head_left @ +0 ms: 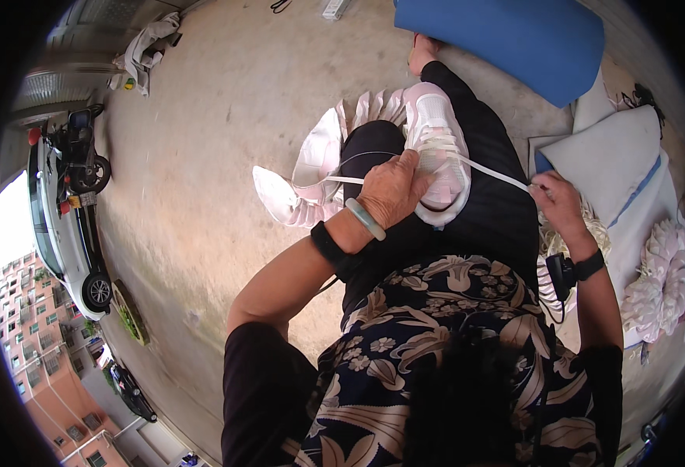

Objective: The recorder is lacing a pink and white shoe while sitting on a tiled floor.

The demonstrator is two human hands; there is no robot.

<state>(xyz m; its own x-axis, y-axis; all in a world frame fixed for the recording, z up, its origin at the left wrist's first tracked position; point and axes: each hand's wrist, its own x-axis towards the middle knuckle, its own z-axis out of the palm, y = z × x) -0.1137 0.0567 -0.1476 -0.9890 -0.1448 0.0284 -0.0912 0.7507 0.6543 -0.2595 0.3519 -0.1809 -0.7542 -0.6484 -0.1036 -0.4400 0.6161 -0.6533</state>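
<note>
A pale pink and white sneaker (438,140) lies on my lap, sole away from me. My left hand (393,189) presses on its near side, fingers bent over the shoe and a white lace end (334,180) running left from it. My right hand (556,201) pinches the other white lace (498,174) and holds it taut to the right of the shoe. A jade-green bangle and a black band sit on my left wrist, a black band on my right.
Several more pale sneakers (311,167) lie on the concrete floor (218,117) left of my knee. A blue mat (506,35) lies ahead, white cushions (614,163) and bundles of shoe parts (665,280) at my right. Parked scooters (70,179) stand far left.
</note>
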